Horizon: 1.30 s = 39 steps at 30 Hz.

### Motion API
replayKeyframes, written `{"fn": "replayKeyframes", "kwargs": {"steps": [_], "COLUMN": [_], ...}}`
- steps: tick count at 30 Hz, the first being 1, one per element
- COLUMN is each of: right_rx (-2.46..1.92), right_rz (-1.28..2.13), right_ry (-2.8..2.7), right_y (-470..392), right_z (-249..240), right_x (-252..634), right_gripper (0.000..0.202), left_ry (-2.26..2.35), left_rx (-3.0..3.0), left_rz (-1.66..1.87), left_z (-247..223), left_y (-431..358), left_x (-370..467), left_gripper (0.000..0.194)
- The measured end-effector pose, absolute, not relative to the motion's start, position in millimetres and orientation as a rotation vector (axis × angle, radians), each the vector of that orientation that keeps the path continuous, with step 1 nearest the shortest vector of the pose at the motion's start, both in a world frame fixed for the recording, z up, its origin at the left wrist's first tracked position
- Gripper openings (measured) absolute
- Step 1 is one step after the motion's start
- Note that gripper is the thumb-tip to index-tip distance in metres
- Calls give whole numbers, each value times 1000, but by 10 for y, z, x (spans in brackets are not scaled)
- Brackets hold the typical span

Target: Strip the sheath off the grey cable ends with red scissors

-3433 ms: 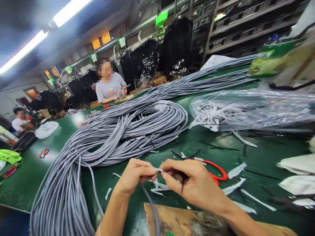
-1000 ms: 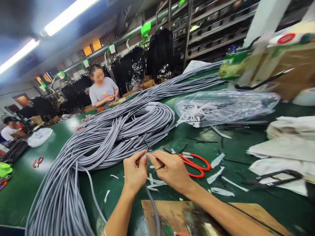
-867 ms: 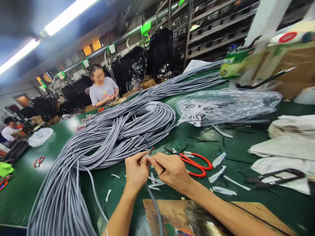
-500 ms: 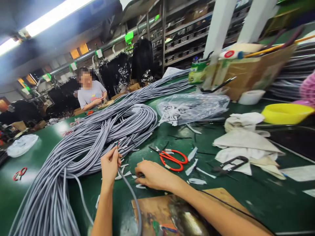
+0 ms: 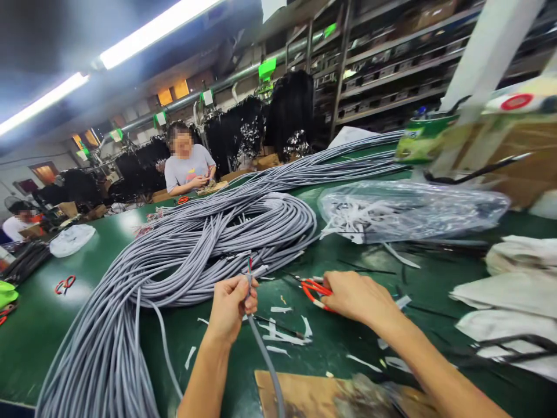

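Note:
A grey cable (image 5: 264, 354) is pinched near its end in my left hand (image 5: 230, 305), with thin coloured wires (image 5: 249, 264) poking up above the fingers. My right hand (image 5: 354, 295) has its fingers closed round the handles of red-handled scissors (image 5: 314, 290), whose blades point left over the green table. White strips (image 5: 282, 334) lie scattered between and below my hands. Behind my left hand, a large bundle of grey cables (image 5: 195, 244) coils across the table.
A clear plastic bag (image 5: 413, 209) of white strips lies behind my right hand. White cloths (image 5: 513, 290) and black-handled pliers (image 5: 517, 346) are at right. Cardboard (image 5: 270, 389) lies at the front. A person (image 5: 189, 165) sits across the green table (image 5: 104, 255).
My right hand has moved right and taken hold of the red-handled scissors. The view has shifted, and my left hand still pinches the cable.

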State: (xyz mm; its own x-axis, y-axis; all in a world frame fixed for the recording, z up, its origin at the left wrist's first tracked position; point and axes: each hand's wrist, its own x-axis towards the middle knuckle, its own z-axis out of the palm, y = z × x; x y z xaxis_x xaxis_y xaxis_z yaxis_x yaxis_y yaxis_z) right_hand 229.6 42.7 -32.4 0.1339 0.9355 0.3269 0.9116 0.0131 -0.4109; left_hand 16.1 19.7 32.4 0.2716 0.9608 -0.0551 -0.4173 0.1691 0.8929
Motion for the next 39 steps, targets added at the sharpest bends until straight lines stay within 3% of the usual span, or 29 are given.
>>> {"fn": "replayKeyframes", "kwargs": {"steps": [3, 7, 10, 13, 17, 30, 34, 39], "right_rx": [-1843, -1534, -1295, -1201, -1172, -1177, -1222, -1180], "right_rz": [241, 731, 874, 685, 265, -438, -430, 128], "right_ry": [-1814, -1760, -1658, -1648, -1721, -1848, -1884, -1743], "right_y": [410, 329, 260, 215, 205, 191, 160, 100], "right_z": [-192, -53, -3, 28, 13, -112, -100, -69], "right_x": [2186, 1988, 1838, 1737, 1705, 1669, 1678, 1590], "right_gripper": [9, 15, 15, 7, 16, 14, 19, 38], "left_ry": [716, 714, 736, 756, 739, 733, 761, 832], "left_rx": [901, 897, 915, 940, 942, 855, 864, 994], "left_rz": [1095, 1089, 1100, 1118, 1092, 943, 939, 1046], "left_z": [303, 287, 290, 289, 283, 269, 279, 211], "left_y": [214, 230, 220, 203, 197, 189, 185, 232], "left_x": [141, 123, 132, 152, 154, 165, 159, 165], "left_gripper": [47, 48, 47, 48, 47, 47, 46, 46]}}
